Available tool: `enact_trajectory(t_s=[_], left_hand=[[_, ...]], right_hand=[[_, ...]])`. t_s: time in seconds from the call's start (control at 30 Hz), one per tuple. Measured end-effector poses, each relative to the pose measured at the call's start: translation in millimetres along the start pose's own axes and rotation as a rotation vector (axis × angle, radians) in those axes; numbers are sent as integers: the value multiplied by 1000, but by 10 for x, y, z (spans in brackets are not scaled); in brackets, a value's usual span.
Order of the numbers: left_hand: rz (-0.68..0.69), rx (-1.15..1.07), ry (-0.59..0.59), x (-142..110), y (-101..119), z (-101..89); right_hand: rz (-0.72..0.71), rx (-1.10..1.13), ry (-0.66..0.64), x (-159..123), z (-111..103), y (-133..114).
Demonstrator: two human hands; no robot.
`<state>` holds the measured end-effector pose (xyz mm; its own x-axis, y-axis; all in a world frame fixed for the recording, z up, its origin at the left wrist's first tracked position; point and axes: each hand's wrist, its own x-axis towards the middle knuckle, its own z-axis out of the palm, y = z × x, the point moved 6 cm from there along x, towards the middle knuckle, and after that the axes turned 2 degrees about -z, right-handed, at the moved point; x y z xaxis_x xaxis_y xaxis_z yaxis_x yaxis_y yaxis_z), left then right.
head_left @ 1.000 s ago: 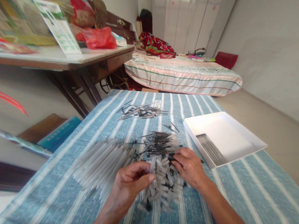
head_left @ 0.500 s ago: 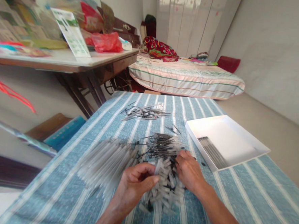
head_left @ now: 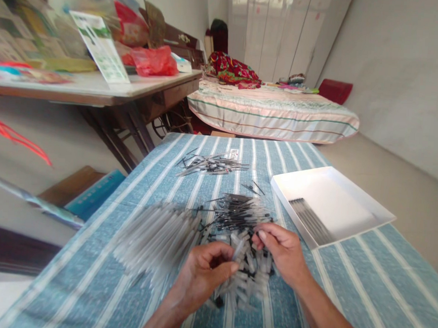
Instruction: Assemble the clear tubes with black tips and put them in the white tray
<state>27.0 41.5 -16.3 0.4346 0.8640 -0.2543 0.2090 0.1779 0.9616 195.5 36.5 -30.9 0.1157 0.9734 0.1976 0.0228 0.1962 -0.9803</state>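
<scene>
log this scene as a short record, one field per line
left hand: holds a pale piece
right hand: fingers at small dark parts, grip unclear
near pile: short pale pieces
left pile: long pale tubes
middle pile: thin dark-tipped sticks
open box: row of slim sticks inside
surface: striped cloth

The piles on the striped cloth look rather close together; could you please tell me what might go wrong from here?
The right hand works where the short clear pieces meet the dark thin rods, so the two could get mixed. The left hand is beside the long clear tubes, and its wrist might set some rolling. The open white box is near the right forearm; a nudge could disturb the row inside.
</scene>
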Motion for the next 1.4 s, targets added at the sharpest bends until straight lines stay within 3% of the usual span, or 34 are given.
enact_trajectory(t_s=[0.27,0.5,0.83,1.4], left_hand=[[2,-2,-58,25,-73,95],[-19,25,-88,17,-73,146],[-28,34,-89,15,-33,159],[-63,7,-147,-9,-59,165]], right_hand=[[120,399,-3,-46,110,22],[112,363,59,-92,127,43],[76,287,4,-152,225,-67],[57,283,-34,-173,238,-23]])
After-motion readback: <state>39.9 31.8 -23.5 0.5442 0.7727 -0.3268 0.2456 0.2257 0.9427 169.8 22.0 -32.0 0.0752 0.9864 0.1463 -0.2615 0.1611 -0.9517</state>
